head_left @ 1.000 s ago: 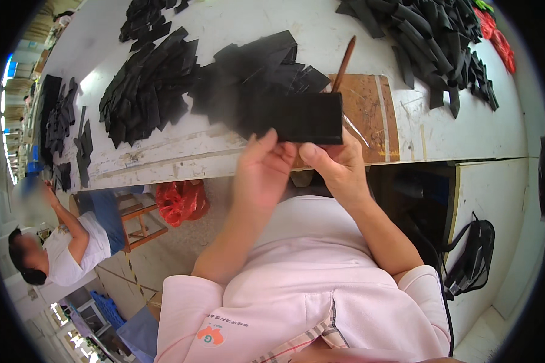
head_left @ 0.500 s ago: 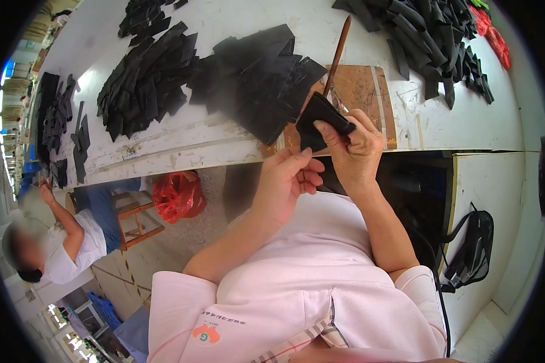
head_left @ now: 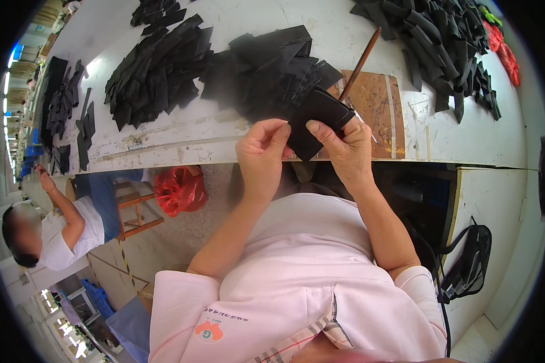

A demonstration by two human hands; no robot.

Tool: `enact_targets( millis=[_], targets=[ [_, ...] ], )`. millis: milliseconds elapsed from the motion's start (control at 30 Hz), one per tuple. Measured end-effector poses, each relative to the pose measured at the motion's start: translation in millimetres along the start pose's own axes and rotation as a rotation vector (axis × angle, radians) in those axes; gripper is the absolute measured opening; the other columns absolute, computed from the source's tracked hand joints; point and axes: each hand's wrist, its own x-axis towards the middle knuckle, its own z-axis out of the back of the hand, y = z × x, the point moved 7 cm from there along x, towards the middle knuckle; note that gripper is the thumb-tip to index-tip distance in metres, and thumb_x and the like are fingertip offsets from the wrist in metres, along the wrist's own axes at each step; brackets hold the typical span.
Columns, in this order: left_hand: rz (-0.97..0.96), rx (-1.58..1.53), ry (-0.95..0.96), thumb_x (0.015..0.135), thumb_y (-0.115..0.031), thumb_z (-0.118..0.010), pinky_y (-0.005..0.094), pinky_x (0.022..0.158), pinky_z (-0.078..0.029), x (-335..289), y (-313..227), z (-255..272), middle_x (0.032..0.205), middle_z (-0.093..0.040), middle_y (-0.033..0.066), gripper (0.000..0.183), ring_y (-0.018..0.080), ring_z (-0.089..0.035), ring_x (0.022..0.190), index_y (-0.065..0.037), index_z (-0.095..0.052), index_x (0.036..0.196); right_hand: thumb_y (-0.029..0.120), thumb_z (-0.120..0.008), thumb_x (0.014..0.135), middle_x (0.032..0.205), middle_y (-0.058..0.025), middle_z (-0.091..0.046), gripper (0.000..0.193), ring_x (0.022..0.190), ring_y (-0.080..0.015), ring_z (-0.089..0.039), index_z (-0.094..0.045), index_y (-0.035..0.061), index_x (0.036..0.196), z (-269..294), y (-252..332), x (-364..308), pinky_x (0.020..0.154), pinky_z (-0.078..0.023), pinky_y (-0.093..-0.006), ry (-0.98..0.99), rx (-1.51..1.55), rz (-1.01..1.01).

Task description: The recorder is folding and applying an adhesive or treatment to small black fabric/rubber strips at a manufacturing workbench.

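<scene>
A black folded fabric piece [head_left: 312,124] is held up at the table's front edge, between both hands. My right hand [head_left: 350,151] grips its right side, thumb pressed on the face and the other fingers behind. At the piece's left edge, my left hand [head_left: 261,154] is closed in a pinch of thumb and fingers. A thin brown pointed stick [head_left: 362,63] slants up and away from behind the piece beside my right hand; its lower end is hidden, so I cannot tell what holds it. A heap of flat black pieces [head_left: 260,72] lies just beyond.
A worn brown board [head_left: 381,112] lies on the white table [head_left: 163,148]. More black pieces are heaped at the left [head_left: 157,75] and far right [head_left: 445,48]. Below the table stand a red plastic bag [head_left: 180,190] and a wooden stool [head_left: 136,212]. A co-worker [head_left: 72,233] sits at the left.
My left hand has moved up and left to the piece's left edge and now pinches there. The black piece is turned flatter toward me, and the stick leans further right.
</scene>
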Motion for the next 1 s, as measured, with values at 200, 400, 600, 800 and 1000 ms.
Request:
enact_targets(
  millis=[200, 400, 600, 800, 1000],
  targets=[
    [-0.273, 0.131, -0.195, 0.083, -0.01, -0.056, 0.017, 0.047, -0.039, 0, -28, 12, 0.07, -0.057, 0.0019, 0.011, 0.0058, -0.051, 0.054, -0.001, -0.056, 0.088, 0.011, -0.071, 0.066, 0.062, -0.0075, -0.052, 0.017, 0.053, -0.0203, -0.051, -0.059, 0.001, 0.073, -14, 9, 5, 0.046, -0.04, -0.0291, -0.025, -0.393, 0.358],
    [0.163, -0.035, -0.013, 0.08, -0.015, -0.056, 0.0204, 0.044, -0.039, 12, -32, -4, 0.069, -0.055, 0.0039, 0.014, 0.0097, -0.051, 0.054, -0.002, -0.053, 0.081, 0.0, -0.067, 0.056, 0.064, -0.0078, -0.045, 0.019, 0.058, -0.0244, -0.048, -0.051, 0.0029, 0.066, -18, 14, 0, 0.048, -0.039, -0.0332, -0.062, -0.557, 0.561],
    [0.261, -0.165, 0.033, 0.078, -0.011, -0.055, 0.0221, 0.044, -0.039, 15, -20, -2, 0.07, -0.057, 0.0062, 0.011, 0.0113, -0.052, 0.054, -0.001, -0.055, 0.079, -0.003, -0.059, 0.046, 0.066, -0.007, -0.042, 0.022, 0.06, -0.0227, -0.047, -0.051, 0.0033, 0.066, -19, 20, -1, 0.049, -0.039, -0.0324, -0.06, -0.688, 0.699],
    [0.2, -0.149, 0.025, 0.078, -0.009, -0.055, 0.0211, 0.044, -0.04, 10, -20, 1, 0.075, -0.06, 0.0081, 0.012, 0.011, -0.054, 0.056, 0.001, -0.056, 0.085, -0.002, -0.059, 0.047, 0.064, -0.0066, -0.041, 0.021, 0.059, -0.0223, -0.046, -0.051, 0.0033, 0.065, -19, 21, -1, 0.048, -0.039, -0.0317, -0.066, -0.704, 0.708],
    [0.177, -0.128, 0.041, 0.078, -0.007, -0.055, 0.0193, 0.044, -0.04, 6, -22, 0, 0.077, -0.061, 0.0083, 0.012, 0.0096, -0.054, 0.057, 0.002, -0.056, 0.086, 0.0, -0.058, 0.046, 0.063, -0.0059, -0.039, 0.02, 0.058, -0.0212, -0.045, -0.051, 0.0039, 0.065, -22, 17, -2, 0.047, -0.038, -0.031, -0.068, -0.739, 0.733]
  ],
)
